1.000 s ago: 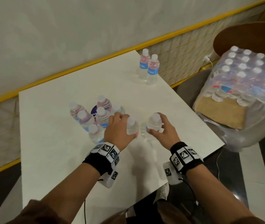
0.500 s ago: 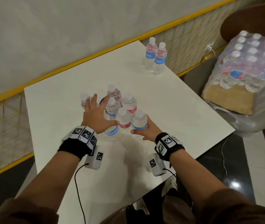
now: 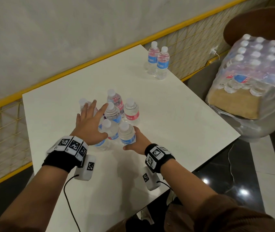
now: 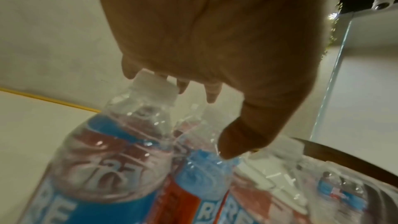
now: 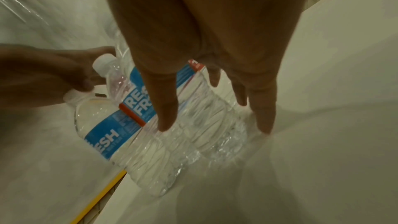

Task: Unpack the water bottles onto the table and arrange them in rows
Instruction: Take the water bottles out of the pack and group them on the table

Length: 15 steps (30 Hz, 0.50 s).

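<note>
Several clear water bottles (image 3: 113,113) with blue and red labels stand bunched in the middle of the white table (image 3: 167,123). My left hand (image 3: 98,119) lies over their caps with fingers straight and spread. In the left wrist view the left hand (image 4: 215,74) reaches over a cap and the thumb touches a bottle's shoulder. My right hand (image 3: 137,141) holds the nearest right bottle (image 3: 127,135) low on its body, against the bunch. In the right wrist view the right hand (image 5: 215,81) has this bottle (image 5: 206,122) between thumb and fingers.
Two more bottles (image 3: 158,62) stand together at the table's far right corner. A shrink-wrapped pack of bottles (image 3: 259,64) sits on a brown chair (image 3: 259,22) to the right. A yellow mesh railing (image 3: 66,71) runs behind the table.
My right hand has slid its bottle left into the bunch. My left hand has let go of its bottle and spread over the caps.
</note>
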Each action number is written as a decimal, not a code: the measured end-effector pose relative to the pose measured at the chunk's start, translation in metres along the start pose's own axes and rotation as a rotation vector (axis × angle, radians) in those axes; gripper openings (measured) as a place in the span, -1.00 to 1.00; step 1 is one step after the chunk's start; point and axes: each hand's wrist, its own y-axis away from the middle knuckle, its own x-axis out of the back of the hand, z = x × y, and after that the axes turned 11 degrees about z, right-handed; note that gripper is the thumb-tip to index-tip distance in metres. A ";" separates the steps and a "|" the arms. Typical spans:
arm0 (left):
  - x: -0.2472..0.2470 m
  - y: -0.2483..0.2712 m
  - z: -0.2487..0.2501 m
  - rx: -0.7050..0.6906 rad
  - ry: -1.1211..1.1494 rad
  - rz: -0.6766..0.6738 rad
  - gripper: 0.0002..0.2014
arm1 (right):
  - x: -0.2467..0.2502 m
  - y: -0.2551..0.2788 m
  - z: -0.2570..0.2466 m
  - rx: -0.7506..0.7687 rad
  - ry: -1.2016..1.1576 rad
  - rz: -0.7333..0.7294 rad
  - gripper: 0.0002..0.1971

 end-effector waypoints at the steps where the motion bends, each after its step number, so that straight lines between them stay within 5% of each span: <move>1: 0.004 0.002 0.006 -0.016 0.030 -0.006 0.03 | 0.003 0.000 0.002 -0.017 -0.002 0.037 0.12; 6: 0.021 -0.020 0.038 -0.001 0.254 0.132 -0.18 | 0.032 -0.002 -0.005 -0.026 -0.082 0.119 0.37; 11: 0.032 -0.085 0.052 0.134 0.087 -0.048 -0.22 | 0.039 -0.003 -0.025 -0.090 -0.120 -0.111 0.30; 15: 0.043 -0.107 0.050 0.003 -0.077 -0.177 -0.43 | 0.033 0.002 -0.024 -0.066 -0.146 -0.154 0.24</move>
